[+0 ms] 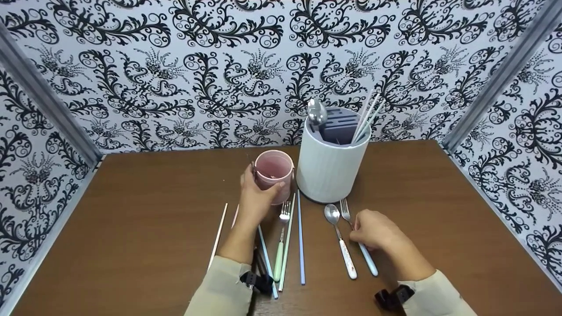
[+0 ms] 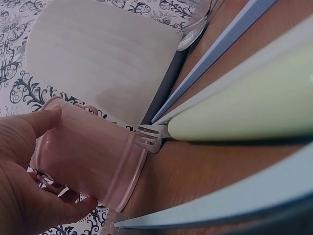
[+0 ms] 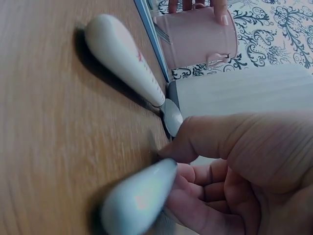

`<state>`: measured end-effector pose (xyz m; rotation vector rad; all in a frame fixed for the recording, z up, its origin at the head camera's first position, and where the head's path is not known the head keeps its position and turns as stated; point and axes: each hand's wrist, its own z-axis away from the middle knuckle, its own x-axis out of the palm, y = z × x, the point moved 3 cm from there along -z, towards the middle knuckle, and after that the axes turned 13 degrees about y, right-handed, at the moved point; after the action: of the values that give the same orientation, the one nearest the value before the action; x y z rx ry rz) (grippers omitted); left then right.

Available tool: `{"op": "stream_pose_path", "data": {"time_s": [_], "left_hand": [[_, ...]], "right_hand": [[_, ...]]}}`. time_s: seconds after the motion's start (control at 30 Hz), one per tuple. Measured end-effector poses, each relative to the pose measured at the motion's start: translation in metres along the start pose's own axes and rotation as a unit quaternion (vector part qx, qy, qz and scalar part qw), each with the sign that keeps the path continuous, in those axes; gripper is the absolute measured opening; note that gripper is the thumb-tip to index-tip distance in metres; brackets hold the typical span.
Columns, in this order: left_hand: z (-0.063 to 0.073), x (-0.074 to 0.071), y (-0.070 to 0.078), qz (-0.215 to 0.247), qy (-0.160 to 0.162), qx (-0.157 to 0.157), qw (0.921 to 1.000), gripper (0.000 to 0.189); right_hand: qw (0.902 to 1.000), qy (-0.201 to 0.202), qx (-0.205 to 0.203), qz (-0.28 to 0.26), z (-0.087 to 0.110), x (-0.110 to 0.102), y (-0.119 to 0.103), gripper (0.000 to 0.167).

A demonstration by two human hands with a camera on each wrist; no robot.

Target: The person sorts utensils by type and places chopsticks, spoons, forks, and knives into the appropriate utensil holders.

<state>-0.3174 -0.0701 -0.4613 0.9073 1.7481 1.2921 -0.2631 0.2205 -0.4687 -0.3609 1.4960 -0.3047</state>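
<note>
In the head view my left hand (image 1: 257, 197) holds a pink cup (image 1: 284, 193) by its sides, thumb on the near side and fingers around the far left. The left wrist view shows the cup (image 2: 93, 152) with the hand (image 2: 24, 181) around its upper part. My right hand (image 1: 376, 229) pinches a fork with a light blue handle (image 1: 368, 259), which lies on the table. Close up, thumb and fingers of the right hand (image 3: 244, 171) meet at the neck of that handle (image 3: 139, 200). Left of it lies a spoon with a white patterned handle (image 1: 347, 259).
A white utensil holder (image 1: 329, 171) stands behind, with a spoon (image 1: 317, 112) and several sticks (image 1: 368, 116) in it. A green-handled fork (image 1: 279, 261), a blue chopstick (image 1: 301, 245), a white chopstick (image 1: 218, 235) and other chopsticks lie on the brown table (image 1: 145, 210). Patterned walls enclose it.
</note>
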Motion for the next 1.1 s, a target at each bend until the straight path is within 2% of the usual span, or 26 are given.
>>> {"op": "stream_pose_path", "data": {"time_s": [0.17, 0.4, 0.53, 0.83, 1.1], "left_hand": [[0.001, 0.000, 0.000, 0.005, -0.004, 0.004, 1.0000, 0.098], [0.000, 0.001, -0.001, 0.007, -0.002, 0.008, 0.9999, 0.099], [0.000, 0.000, -0.001, 0.007, 0.001, 0.009, 0.9999, 0.099], [0.000, -0.001, 0.000, -0.006, 0.002, 0.003, 1.0000, 0.101], [-0.001, 0.000, -0.001, 0.000, -0.005, 0.011, 0.9999, 0.095]], "right_hand": [[0.9995, 0.014, -0.015, 0.023, -0.001, -0.001, 0.000, 0.033], [0.9990, 0.018, -0.033, 0.024, 0.000, -0.003, -0.002, 0.042], [0.9989, 0.016, -0.038, 0.022, 0.000, -0.004, -0.003, 0.037], [0.9990, 0.008, -0.043, 0.007, 0.001, -0.008, -0.005, 0.016], [0.9964, 0.008, -0.057, -0.061, 0.007, -0.028, -0.007, 0.010]]}}
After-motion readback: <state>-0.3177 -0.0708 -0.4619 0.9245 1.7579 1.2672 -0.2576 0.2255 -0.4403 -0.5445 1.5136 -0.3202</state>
